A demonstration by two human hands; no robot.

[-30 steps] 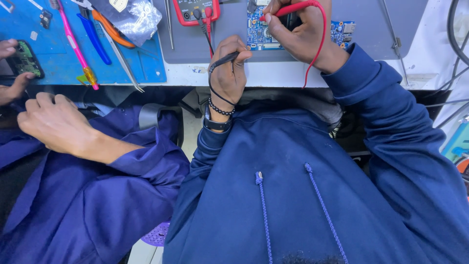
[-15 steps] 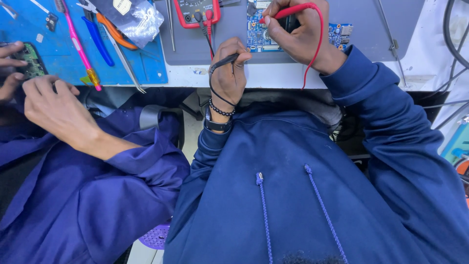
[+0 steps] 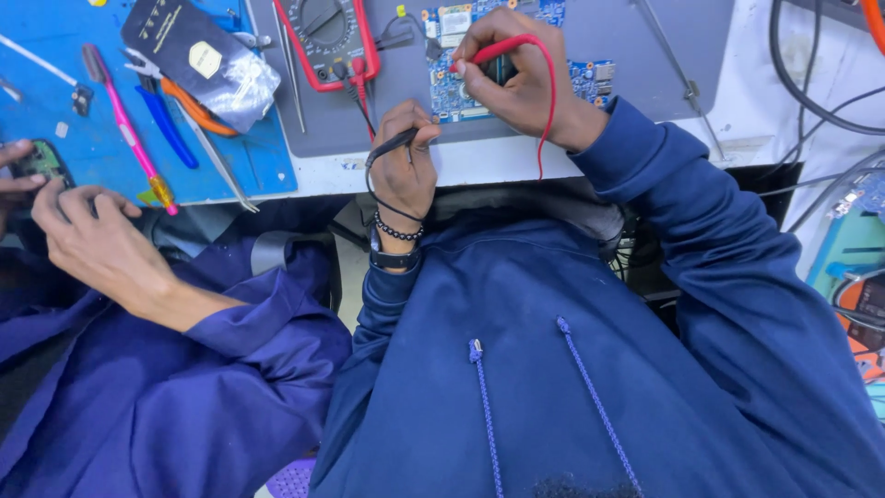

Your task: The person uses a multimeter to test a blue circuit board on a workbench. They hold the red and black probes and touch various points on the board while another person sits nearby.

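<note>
A blue circuit board (image 3: 452, 92) lies on a grey mat (image 3: 645, 55) at the desk's edge. My right hand (image 3: 521, 78) grips a red test probe (image 3: 493, 51) with its tip down on the board. My left hand (image 3: 404, 161) pinches a black test probe (image 3: 392, 146) just in front of the board, above the desk edge. Red and black leads run to a red-cased multimeter (image 3: 323, 32) behind my left hand. Both my arms are in dark blue sleeves.
A co-worker's hand (image 3: 88, 244) and sleeve sit at the left, by a small green board (image 3: 37, 161). On the blue mat (image 3: 267, 161) lie a pink tool (image 3: 124, 124), orange-and-blue pliers (image 3: 171, 111), tweezers (image 3: 217, 157) and a silver pouch (image 3: 198, 55). Cables hang at the right.
The view has tilted, so more of the desk shows. The co-worker's hand moved up toward the small green board. My hands stay on their probes at the blue board.
</note>
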